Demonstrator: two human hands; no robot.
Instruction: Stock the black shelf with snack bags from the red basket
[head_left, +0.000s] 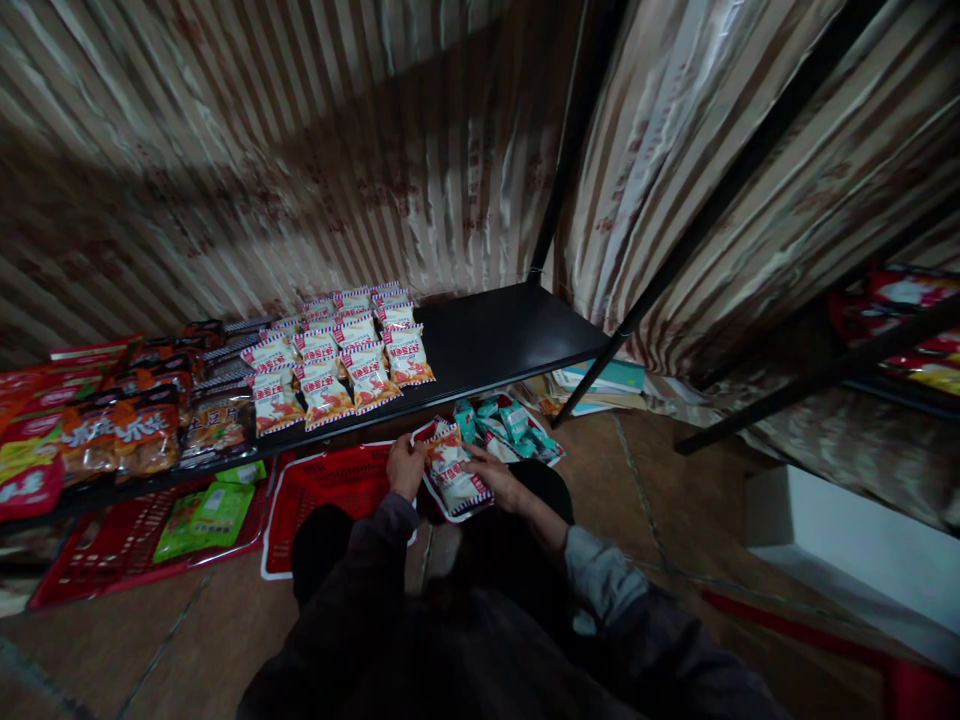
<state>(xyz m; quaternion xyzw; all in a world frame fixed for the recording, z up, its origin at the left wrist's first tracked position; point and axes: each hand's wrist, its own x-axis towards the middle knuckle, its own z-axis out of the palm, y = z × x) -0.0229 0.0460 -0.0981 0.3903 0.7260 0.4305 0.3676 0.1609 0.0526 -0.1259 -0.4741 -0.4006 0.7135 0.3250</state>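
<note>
A white and orange snack bag (454,472) with striped ends is between my hands, low in front of the shelf. My left hand (406,468) has its fingers curled at the bag's left edge. On the right side, my right hand (495,478) grips the bag, thumb across its front. Directly below is a small basket with a white rim (459,518), mostly hidden by the bag. Rows of matching snack bags (367,376) lie on the black shelf (495,335), just beyond my hands. Several teal packets (514,420) fill a container behind my right hand.
Orange-black snack bags (146,430) and red packs (30,440) occupy the shelf's left end. Under it sit a red basket (322,485) and another with green packets (206,518). Black shelf posts (637,310) slant at right, near a white box (847,560).
</note>
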